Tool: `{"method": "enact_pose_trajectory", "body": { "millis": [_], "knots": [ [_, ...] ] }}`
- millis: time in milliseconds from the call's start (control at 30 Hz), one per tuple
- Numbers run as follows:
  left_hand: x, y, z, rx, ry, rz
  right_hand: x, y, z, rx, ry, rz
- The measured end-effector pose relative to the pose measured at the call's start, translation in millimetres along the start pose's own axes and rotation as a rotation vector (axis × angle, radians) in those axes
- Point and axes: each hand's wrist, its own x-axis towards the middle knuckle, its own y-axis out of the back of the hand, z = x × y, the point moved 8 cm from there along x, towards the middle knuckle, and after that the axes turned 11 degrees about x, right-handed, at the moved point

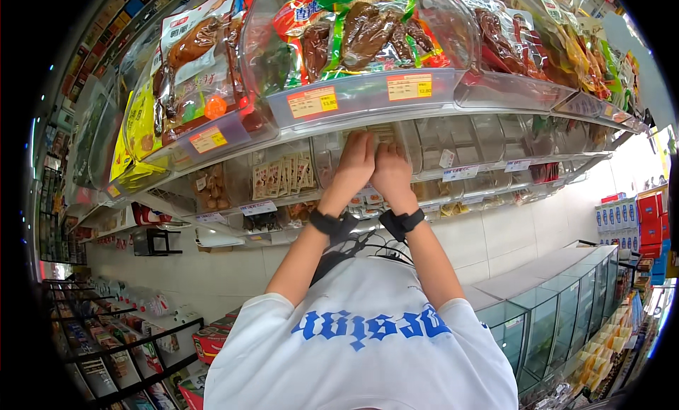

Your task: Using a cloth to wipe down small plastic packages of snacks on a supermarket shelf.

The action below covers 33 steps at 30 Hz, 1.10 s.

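Observation:
My left hand and my right hand are side by side, reaching into a clear plastic bin on the shelf below the top row. The fingers of both hands are curled and closed, with their tips mostly hidden. Small pale packets lie in the bin just beyond my fingers. To the left of my hands, another clear bin holds a row of pale packets with red print. A black band is on each wrist.
Above my hands runs an upper shelf edge with clear trays of vacuum-packed meat. Clear bins continue to the right. Glass cases stand at the lower right, and a black wire rack at the lower left.

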Motion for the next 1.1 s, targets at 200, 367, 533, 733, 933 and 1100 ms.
{"method": "enact_pose_trajectory", "body": {
  "millis": [200, 367, 533, 733, 933, 1100],
  "knots": [
    [1.8, -43.8, -39.5, 0.056, 0.308, -0.274, -2.1, -10.9, 5.5, -0.007, -0.072, -0.133],
    [-1.8, -42.0, -40.1, 0.03, 0.373, -0.289, -2.6, -10.5, 5.0, 0.013, -0.026, -0.059],
    [-4.2, -27.1, -27.3, 0.049, 0.276, -0.07, -2.4, 8.5, -7.8, 0.049, 0.011, 0.047],
    [-4.1, -16.5, -15.4, 0.027, 0.214, 0.001, -1.4, 11.9, -9.4, 0.108, -0.048, 0.021],
    [-6.6, -4.8, -4.4, -0.032, 0.145, 0.068, -9.4, 28.5, -12.0, 0.292, 0.039, 0.149],
    [-8.8, 34.5, 25.5, -0.09, 0.061, 0.151, -23.0, 83.3, -12.5, 0.575, 0.113, 0.353]
  ]
}}
